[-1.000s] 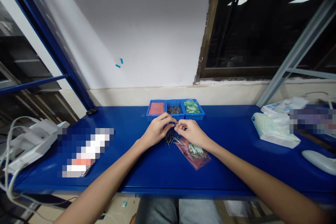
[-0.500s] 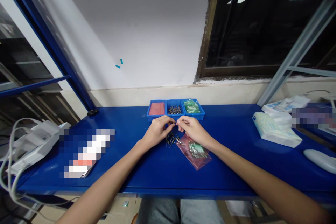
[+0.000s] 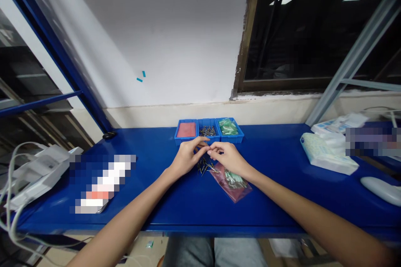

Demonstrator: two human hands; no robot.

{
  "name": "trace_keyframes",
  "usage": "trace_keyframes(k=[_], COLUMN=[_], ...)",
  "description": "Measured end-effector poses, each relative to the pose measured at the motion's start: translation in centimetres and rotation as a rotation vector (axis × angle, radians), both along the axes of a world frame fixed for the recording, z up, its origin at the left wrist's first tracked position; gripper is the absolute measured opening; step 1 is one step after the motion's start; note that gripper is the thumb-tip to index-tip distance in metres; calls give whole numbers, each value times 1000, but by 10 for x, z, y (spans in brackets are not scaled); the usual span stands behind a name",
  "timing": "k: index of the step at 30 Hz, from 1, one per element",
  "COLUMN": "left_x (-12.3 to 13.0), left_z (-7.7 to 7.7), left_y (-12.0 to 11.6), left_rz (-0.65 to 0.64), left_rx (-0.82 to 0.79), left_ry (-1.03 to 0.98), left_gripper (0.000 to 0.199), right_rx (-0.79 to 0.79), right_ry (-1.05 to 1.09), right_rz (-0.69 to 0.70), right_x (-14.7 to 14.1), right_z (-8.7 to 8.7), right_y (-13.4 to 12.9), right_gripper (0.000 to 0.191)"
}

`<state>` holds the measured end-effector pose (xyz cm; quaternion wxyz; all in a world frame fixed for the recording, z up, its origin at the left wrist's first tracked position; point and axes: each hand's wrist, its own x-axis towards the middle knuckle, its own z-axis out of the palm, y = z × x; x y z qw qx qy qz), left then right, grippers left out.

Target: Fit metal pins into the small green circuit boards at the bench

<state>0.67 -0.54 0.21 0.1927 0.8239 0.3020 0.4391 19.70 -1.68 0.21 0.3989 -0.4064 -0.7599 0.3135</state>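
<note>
My left hand [image 3: 188, 155] and my right hand [image 3: 226, 157] meet fingertip to fingertip above the table, just in front of the blue bins. The left thumb and fingers are curled in a pinch, the index finger reaching forward. The right thumb and index finger press together beside the left thumb tip. Whatever lies between them is too small to make out. Below the hands lies a small heap of slim, screw-like metal pieces [image 3: 205, 167]. A pink plastic bag [image 3: 238, 194] rests under my right wrist, with a clear packet of green and metallic contents [image 3: 234, 178] on it.
Three joined blue bins stand at the back: one with pink bags [image 3: 186, 129], one with metal pieces [image 3: 207, 131], one with green packets [image 3: 228, 127]. A tissue pack [image 3: 327, 156] and white mouse [image 3: 380, 190] lie right. A power strip [image 3: 44, 175] with cables is left.
My fingertips have come together, closing the small gap between the hands. The left index finger has straightened forward. The heap and the bag stay put.
</note>
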Motion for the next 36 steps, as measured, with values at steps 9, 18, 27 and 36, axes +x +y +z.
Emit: trace_keyframes(k=[9,18,27,36], left_x=[0,-2,0,-1], left_z=[2,0,1,1], left_y=[0,-1,-2,-2], left_rz=[35,104,29,104], left_rx=[137,219,176,104], left_ry=[130,171,121,160], left_gripper=[17,15,15,24], right_rx=[26,68,80,372], right_ry=[10,71,-13,-282], right_rz=[-66,-82,-73,-140], right_x=[0,3,-1,8], right_z=[4,6,5,12], right_y=[-2,0,-1,4], right_gripper=[16,10,10,14])
